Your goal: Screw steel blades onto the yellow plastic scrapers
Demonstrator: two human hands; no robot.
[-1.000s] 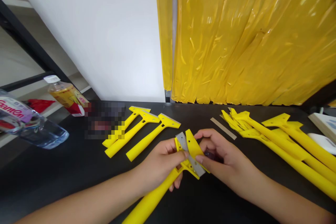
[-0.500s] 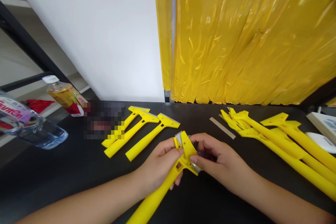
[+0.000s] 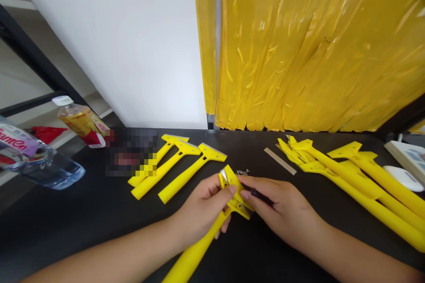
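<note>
Near the middle front, my left hand (image 3: 202, 208) grips a yellow scraper (image 3: 195, 254) just below its head, thumb on top. The handle slants down to the bottom edge. A yellow plate (image 3: 235, 181) lies over the head, with a metal blade (image 3: 246, 209) showing beneath it. My right hand (image 3: 279, 205) is closed, its thumb and index fingertips at the plate's right side. A dark, thin tool (image 3: 262, 196) shows between those fingers. Several small screws (image 3: 244, 172) lie on the table just behind the hands.
Three yellow scrapers (image 3: 192, 172) lie left of centre on the black table (image 3: 109, 212). Yellow handles and small plates (image 3: 355, 177) are piled at right, near a brown strip (image 3: 280, 161) and a white mouse (image 3: 403, 178). Two bottles (image 3: 81, 121) stand or lean at left.
The yellow plate has come down onto the scraper head, covering more of the blade. My right fingers have closed in, and the dark tool now shows more plainly between them.
</note>
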